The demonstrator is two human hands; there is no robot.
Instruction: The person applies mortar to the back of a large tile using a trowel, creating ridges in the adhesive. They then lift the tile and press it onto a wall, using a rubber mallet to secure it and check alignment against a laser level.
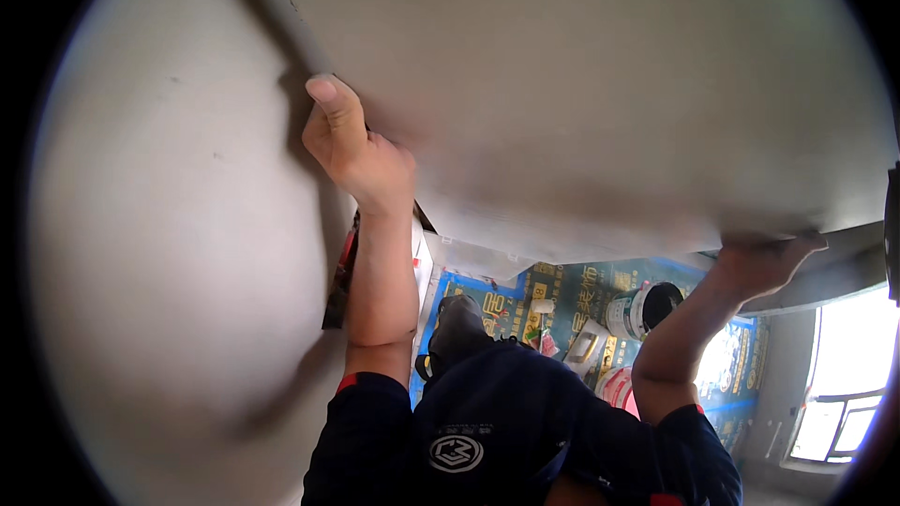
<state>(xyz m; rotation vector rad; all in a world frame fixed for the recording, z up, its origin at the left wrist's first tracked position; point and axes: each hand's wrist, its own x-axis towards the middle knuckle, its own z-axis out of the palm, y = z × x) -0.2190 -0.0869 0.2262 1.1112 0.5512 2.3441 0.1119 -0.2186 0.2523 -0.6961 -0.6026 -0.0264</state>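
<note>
A large, smooth, pale grey panel [600, 84] fills the upper part of the head view, its grey left edge running up beside a pale wall [169, 225]. My left hand [361, 155] is closed around that edge, thumb up, the other fingers mostly hidden. At the panel's lower right edge, my right hand [764, 267] is bent against it and holds it, its fingertips out of sight. What the panel is made of cannot be told.
Below lies a printed blue-green floor covering [609, 281] with a dark-mouthed bucket [647, 309], a red-and-white bucket [616, 386] and small packages. My shoe [457, 323] stands at the left. A red-and-black object [342, 276] shows behind my left forearm. A bright window [848, 375] is at right.
</note>
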